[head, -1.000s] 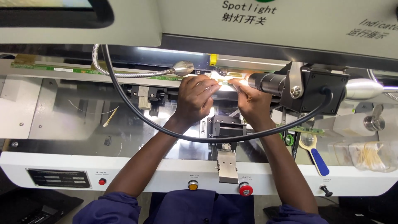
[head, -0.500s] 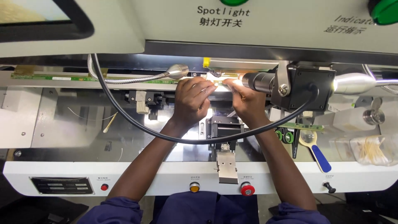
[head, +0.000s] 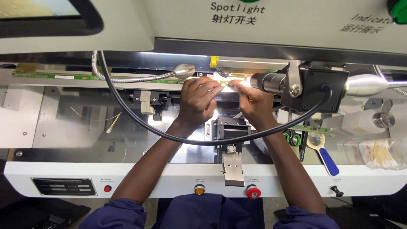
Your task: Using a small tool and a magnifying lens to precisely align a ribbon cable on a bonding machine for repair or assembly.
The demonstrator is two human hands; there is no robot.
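Head view: the left hand (head: 198,101) and right hand (head: 253,104) meet at a small, brightly lit part (head: 228,83) far on the bench (head: 85,127), fingers pressed together, pinching it. A glossy black cable (head: 140,123) loops beneath a matte black cylindrical camera (head: 305,87).

Glossy black rubber cable (head: 127,111), ribbed chrome gooseneck lamp (head: 183,70), matt black metal camera housing (head: 320,88), blue plastic-handled magnifier (head: 323,150).
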